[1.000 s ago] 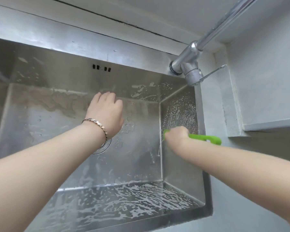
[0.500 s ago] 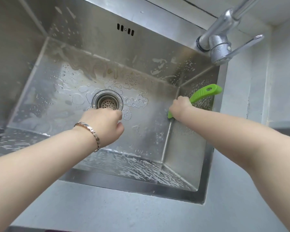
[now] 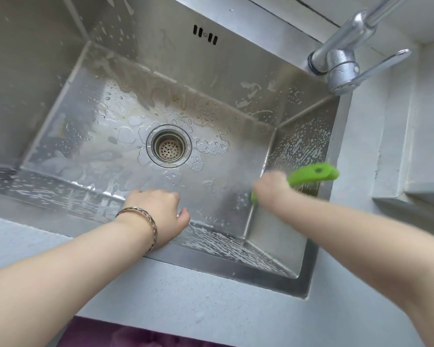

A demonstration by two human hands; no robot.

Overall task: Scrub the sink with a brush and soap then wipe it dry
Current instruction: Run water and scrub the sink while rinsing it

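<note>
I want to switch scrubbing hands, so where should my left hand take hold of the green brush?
Grip the free end of the green brush, the part with the hole, probably coming from above. It sticks out up and right past the right hand, which holds the lower handle close to the sink wall. The left hand holds nothing.

The right hand [image 3: 271,187], a little blurred, grips a green brush [image 3: 313,175] at the right wall of the steel sink [image 3: 161,58], low near the corner. The left hand [image 3: 158,211], with a bracelet [image 3: 145,219] on its wrist, is over the near edge, fingers loosely bent, holding nothing. Soap foam streaks these 2 walls. The drain [image 3: 169,149] sits in the wet floor.
</note>
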